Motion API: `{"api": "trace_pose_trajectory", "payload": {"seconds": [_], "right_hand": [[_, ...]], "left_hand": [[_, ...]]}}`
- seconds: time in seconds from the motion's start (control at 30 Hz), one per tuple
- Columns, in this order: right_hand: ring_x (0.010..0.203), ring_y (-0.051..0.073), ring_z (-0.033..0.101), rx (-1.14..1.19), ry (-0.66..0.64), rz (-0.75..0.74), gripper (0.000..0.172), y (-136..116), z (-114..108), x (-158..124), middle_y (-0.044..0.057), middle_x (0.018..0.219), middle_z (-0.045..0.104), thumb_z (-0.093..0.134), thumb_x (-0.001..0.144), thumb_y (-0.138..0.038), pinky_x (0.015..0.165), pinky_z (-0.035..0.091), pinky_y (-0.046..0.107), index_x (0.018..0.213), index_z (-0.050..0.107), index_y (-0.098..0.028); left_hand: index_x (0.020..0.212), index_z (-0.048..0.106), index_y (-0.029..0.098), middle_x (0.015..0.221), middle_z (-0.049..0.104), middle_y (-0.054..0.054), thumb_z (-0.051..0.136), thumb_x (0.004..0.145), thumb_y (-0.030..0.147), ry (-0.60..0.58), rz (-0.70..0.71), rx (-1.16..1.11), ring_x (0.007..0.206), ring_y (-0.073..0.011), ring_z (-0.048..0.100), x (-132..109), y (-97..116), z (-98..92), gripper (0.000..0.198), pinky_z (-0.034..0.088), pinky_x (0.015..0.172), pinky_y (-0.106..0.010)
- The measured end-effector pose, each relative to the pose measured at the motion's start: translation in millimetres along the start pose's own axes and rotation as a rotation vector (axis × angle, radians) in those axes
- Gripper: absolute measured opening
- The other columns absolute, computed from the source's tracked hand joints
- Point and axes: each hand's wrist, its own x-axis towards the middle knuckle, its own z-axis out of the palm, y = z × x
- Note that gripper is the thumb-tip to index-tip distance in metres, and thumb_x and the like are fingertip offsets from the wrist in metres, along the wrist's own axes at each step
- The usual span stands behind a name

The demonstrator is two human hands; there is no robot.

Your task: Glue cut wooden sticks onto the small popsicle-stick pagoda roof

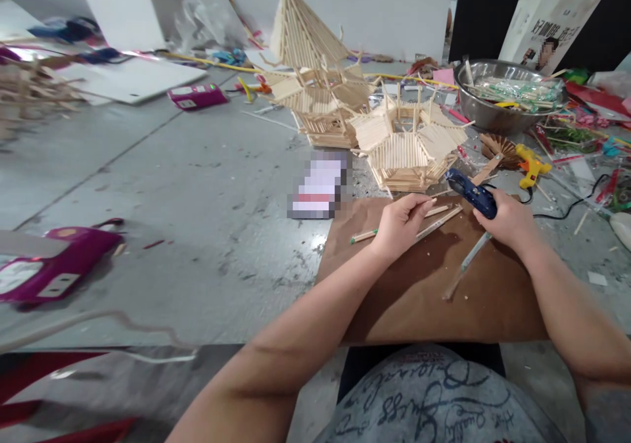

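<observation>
My left hand point(401, 223) is closed in a pinch on a thin wooden stick point(362, 236) that lies across a brown cardboard sheet point(394, 298). My right hand point(510, 219) grips a dark blue glue gun point(470, 193), its nozzle pointing left toward the sticks. More loose sticks point(441, 221) lie between my two hands. Just beyond them stands a hexagonal stick model point(409, 147), and behind it a taller stick tower with a pointed roof point(310, 55).
A steel bowl point(480, 111) of sticks sits at the back right, with a yellow glue gun point(532, 167) and a black cable point(576, 203) near it. Magenta boxes point(59, 265) point(197, 96) lie at left on the grey floor. Craft scraps crowd the right side.
</observation>
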Motion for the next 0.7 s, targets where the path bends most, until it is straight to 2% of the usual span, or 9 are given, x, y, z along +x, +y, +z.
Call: {"api": "trace_pose_trajectory", "payload": {"seconds": [0.07, 0.17, 0.3, 0.37, 0.43, 0.5, 0.57, 0.63, 0.7], "right_hand": [[0.085, 0.027, 0.062, -0.041, -0.041, -0.076, 0.051, 6, 1, 3, 0.013, 0.096, 0.066, 0.049, 0.075, -0.054, 0.068, 0.043, 0.035, 0.110, 0.053, -0.017], [0.088, 0.030, 0.060, -0.138, -0.093, -0.190, 0.064, 10, 7, 5, 0.017, 0.095, 0.065, 0.051, 0.070, -0.064, 0.076, 0.041, 0.039, 0.108, 0.054, -0.012], [0.100, 0.033, 0.055, -0.174, -0.084, -0.252, 0.076, 9, 12, 5, 0.022, 0.104, 0.061, 0.048, 0.069, -0.070, 0.084, 0.038, 0.045, 0.112, 0.053, -0.008], [0.107, 0.033, 0.052, -0.146, -0.064, -0.261, 0.070, 6, 9, 3, 0.022, 0.114, 0.058, 0.044, 0.075, -0.065, 0.085, 0.038, 0.045, 0.116, 0.052, -0.009], [0.105, 0.029, 0.054, -0.096, -0.059, -0.255, 0.054, 2, -1, 3, 0.017, 0.116, 0.059, 0.040, 0.082, -0.055, 0.082, 0.040, 0.041, 0.114, 0.056, -0.014], [0.093, 0.025, 0.059, -0.023, -0.080, -0.227, 0.039, -6, -18, 4, 0.010, 0.105, 0.065, 0.040, 0.085, -0.048, 0.072, 0.043, 0.035, 0.103, 0.062, -0.021], [0.077, 0.021, 0.061, 0.042, -0.104, -0.207, 0.031, -19, -39, 9, 0.004, 0.085, 0.068, 0.043, 0.085, -0.044, 0.062, 0.041, 0.031, 0.093, 0.066, -0.025], [0.073, 0.019, 0.061, 0.084, 0.009, -0.234, 0.026, -36, -60, 20, 0.003, 0.084, 0.068, 0.047, 0.084, -0.040, 0.062, 0.041, 0.030, 0.090, 0.066, -0.024], [0.080, 0.019, 0.061, 0.137, 0.156, -0.284, 0.023, -54, -77, 37, 0.004, 0.092, 0.067, 0.048, 0.084, -0.035, 0.068, 0.043, 0.031, 0.091, 0.066, -0.023]], "left_hand": [[0.084, 0.062, 0.015, 0.076, 0.065, -0.004, 0.047, 0.084, 0.025, 0.017, 0.064, 0.058, 0.070, -0.0119, 0.058, 3, 6, -6.7, 0.018, 0.045, 0.066, -0.021], [0.088, 0.063, 0.016, 0.082, 0.067, -0.006, 0.046, 0.084, 0.024, 0.028, 0.109, 0.120, 0.072, -0.0126, 0.059, 12, 16, -23.3, 0.019, 0.045, 0.067, -0.022], [0.080, 0.065, 0.017, 0.067, 0.065, -0.001, 0.054, 0.079, 0.026, 0.059, 0.067, 0.254, 0.059, -0.0108, 0.054, 34, 22, -51.5, 0.014, 0.040, 0.057, -0.021], [0.073, 0.064, 0.017, 0.063, 0.063, 0.000, 0.059, 0.075, 0.025, 0.103, 0.053, 0.328, 0.055, -0.0101, 0.051, 48, 21, -63.0, 0.011, 0.037, 0.054, -0.021], [0.068, 0.064, 0.017, 0.061, 0.062, 0.000, 0.062, 0.074, 0.027, 0.136, 0.067, 0.393, 0.055, -0.0102, 0.050, 61, 18, -70.2, 0.011, 0.037, 0.055, -0.022], [0.066, 0.064, 0.018, 0.067, 0.062, -0.001, 0.065, 0.073, 0.027, 0.164, 0.119, 0.456, 0.062, -0.0121, 0.052, 73, 16, -73.4, 0.011, 0.040, 0.060, -0.024], [0.068, 0.065, 0.019, 0.078, 0.063, -0.002, 0.066, 0.073, 0.027, 0.208, 0.194, 0.527, 0.075, -0.0160, 0.055, 84, 16, -74.1, 0.009, 0.042, 0.069, -0.028], [0.070, 0.066, 0.020, 0.089, 0.062, -0.004, 0.064, 0.075, 0.029, 0.240, 0.265, 0.589, 0.089, -0.0206, 0.053, 94, 15, -74.4, 0.010, 0.042, 0.078, -0.033], [0.072, 0.066, 0.021, 0.098, 0.061, -0.004, 0.063, 0.077, 0.032, 0.227, 0.323, 0.624, 0.100, -0.0245, 0.050, 103, 14, -75.2, 0.013, 0.040, 0.086, -0.038]]}}
